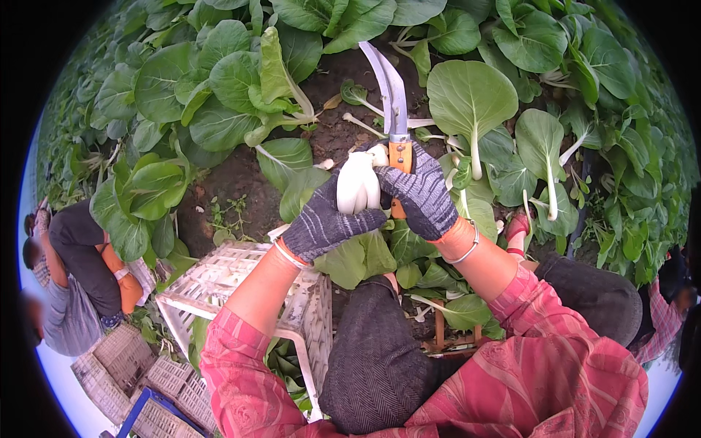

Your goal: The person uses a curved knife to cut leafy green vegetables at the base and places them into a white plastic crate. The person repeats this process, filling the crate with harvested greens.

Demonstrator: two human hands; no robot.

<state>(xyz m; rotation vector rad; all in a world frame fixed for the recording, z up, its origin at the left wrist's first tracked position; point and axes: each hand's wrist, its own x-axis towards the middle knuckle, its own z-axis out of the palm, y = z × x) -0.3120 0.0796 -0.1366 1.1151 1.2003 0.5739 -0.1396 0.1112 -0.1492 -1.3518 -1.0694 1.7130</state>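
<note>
My left hand (pixel 334 219), in a grey striped knit glove, is closed around a head of bok choy (pixel 358 183). The white stalk base points up and away from me, while green leaves hang below the hand. In my right hand (pixel 419 189), gloved alike, is the orange wooden handle of a curved-blade knife (pixel 391 93); its metal blade points away from me. The fingers of that hand also touch the bok choy's base. Loose leaves with white stalks (pixel 473 98) lie on the soil beyond and to the right of the hands.
A white slatted plastic crate (pixel 219 274) stands at my left knee. Bok choy plants (pixel 230 82) grow ahead and on both sides. More crates (pixel 164 378) and a blue bar (pixel 137 408) are at lower left. Other people crouch at the far left (pixel 76 295) and far right (pixel 660 317).
</note>
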